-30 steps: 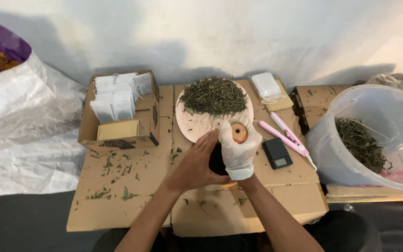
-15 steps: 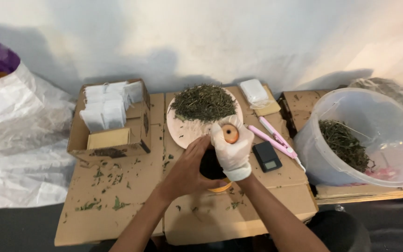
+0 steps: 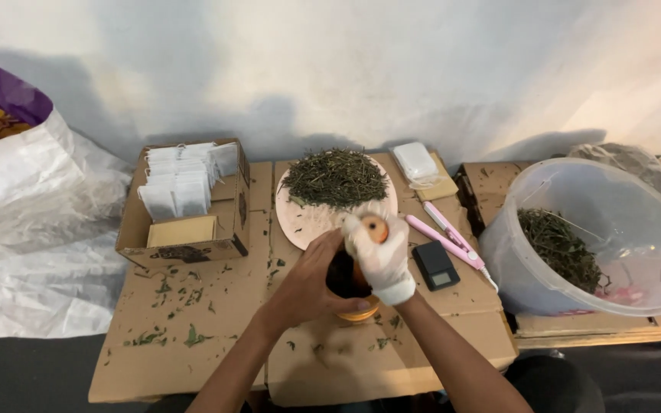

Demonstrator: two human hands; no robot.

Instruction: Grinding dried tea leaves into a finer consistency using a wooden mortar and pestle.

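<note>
My left hand is bare and wraps around a dark round vessel with an orange base that stands on flattened cardboard. My right hand wears a white glove and grips an orange wooden pestle upright over the vessel's mouth. Just behind the hands lies a pink round plate heaped with dried green leaves.
A cardboard box of white sachets sits at the left. A small black scale, a pink flat tool and a white packet lie to the right. A large clear bucket holds more leaves. A white sack lies far left.
The view has shifted slightly. My hands stay on the vessel and pestle, with the pestle's top a little higher and more to the right.
</note>
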